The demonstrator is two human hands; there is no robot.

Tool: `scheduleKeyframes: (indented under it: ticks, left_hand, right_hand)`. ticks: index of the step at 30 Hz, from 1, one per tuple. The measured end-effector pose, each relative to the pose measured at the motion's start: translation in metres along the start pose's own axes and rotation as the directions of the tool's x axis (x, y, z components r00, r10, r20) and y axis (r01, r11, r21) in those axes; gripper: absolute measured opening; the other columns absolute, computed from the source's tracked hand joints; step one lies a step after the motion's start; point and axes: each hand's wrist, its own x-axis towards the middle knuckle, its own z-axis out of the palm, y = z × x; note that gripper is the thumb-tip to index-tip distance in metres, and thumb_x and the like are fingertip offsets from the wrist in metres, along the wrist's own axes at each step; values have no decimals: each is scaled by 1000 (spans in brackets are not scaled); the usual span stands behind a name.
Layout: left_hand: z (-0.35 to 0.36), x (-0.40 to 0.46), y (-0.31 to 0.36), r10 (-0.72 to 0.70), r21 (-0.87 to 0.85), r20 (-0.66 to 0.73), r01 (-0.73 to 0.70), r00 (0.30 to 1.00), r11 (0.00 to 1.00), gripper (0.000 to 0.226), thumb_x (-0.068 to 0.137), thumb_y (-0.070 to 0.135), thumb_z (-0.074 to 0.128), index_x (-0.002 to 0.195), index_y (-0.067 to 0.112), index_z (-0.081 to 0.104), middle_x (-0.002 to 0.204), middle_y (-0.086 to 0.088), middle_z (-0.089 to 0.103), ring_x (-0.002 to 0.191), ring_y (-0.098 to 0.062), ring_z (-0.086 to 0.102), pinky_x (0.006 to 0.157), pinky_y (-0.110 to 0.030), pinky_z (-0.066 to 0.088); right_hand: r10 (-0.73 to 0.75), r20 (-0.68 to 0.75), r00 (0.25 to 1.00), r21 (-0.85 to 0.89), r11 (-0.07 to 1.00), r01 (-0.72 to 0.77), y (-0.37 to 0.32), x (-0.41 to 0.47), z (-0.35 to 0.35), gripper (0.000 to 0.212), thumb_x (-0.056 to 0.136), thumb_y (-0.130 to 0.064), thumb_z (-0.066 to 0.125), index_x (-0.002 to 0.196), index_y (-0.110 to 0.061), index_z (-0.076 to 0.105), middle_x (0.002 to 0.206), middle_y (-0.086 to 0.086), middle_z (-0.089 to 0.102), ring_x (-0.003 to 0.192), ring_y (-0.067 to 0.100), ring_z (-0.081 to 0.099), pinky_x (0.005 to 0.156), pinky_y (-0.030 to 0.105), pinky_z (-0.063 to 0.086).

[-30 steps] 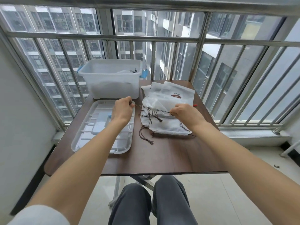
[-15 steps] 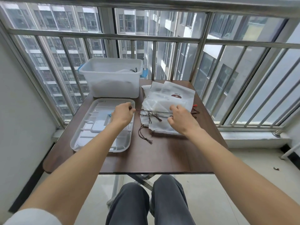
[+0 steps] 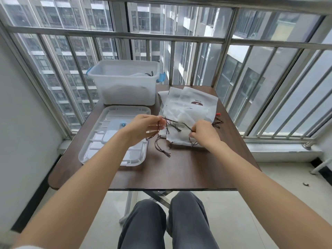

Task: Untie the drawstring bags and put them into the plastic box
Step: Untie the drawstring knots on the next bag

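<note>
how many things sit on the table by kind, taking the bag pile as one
box: 1
lid: 1
bag pile: 1
total: 3
The bags overlap too much to count singly.

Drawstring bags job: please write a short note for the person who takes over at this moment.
Left hand: pinching the dark cord of the top bag.
Right hand: pinching the same cord's other end, over the pile of bags.
Plastic box: at the table's far left, at least one bag inside. Its lid lies in front of it.
Done: some bags boxed.
Left: finish this knot, box the bag, repeat for the pile.
</note>
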Motion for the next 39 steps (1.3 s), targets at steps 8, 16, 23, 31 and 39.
scheduleKeyframes:
  ticks: [8, 16, 23, 31, 39]
  left_hand:
    - [19, 3, -9, 45, -252, 69, -26, 997, 967, 17, 88, 27, 58, 90, 22, 75, 101, 11, 69, 99, -10, 58, 86, -28, 43]
    - [35, 9, -6, 124, -281, 32, -110, 992, 953, 23, 88, 31, 56, 107, 23, 68, 115, 13, 64, 105, -8, 53, 87, -24, 35]
    - [43, 10, -7, 141, -343, 9, -129, 990, 930, 22, 91, 29, 52, 104, 24, 68, 101, 12, 68, 93, -7, 55, 78, -22, 38]
    - [39, 10, -1, 152, -177, 76, -137, 985, 975, 34, 92, 14, 47, 116, 34, 61, 125, 14, 61, 110, -5, 54, 98, -31, 31]
    - [38, 1, 5, 211, 61, -13, -210, 977, 976, 49, 87, -6, 43, 126, 19, 58, 126, 6, 60, 109, -1, 50, 75, -5, 39]
  right_hand:
    - [-58, 169, 984, 697, 713, -78, -10, -15, -15, 24, 92, -25, 57, 89, -7, 72, 78, -4, 62, 75, 8, 55, 71, 19, 45]
    - [-236, 189, 953, 982, 30, -187, -22, -23, -19, 23, 96, -19, 44, 98, -12, 66, 98, -3, 70, 73, 5, 64, 56, 13, 45]
    - [-295, 239, 925, 970, 25, -242, -28, -27, -12, 23, 97, -15, 43, 97, -7, 64, 82, -4, 71, 75, 5, 68, 53, 8, 46]
    - [-243, 189, 952, 906, 416, -73, -29, -28, -13, 23, 96, -12, 48, 82, -6, 66, 81, 6, 65, 74, 13, 61, 74, 19, 52]
    - [-414, -269, 869, 39, 897, 440, -13, -27, -16, 21, 91, -18, 58, 89, -4, 74, 122, 12, 45, 115, 19, 46, 94, 10, 25]
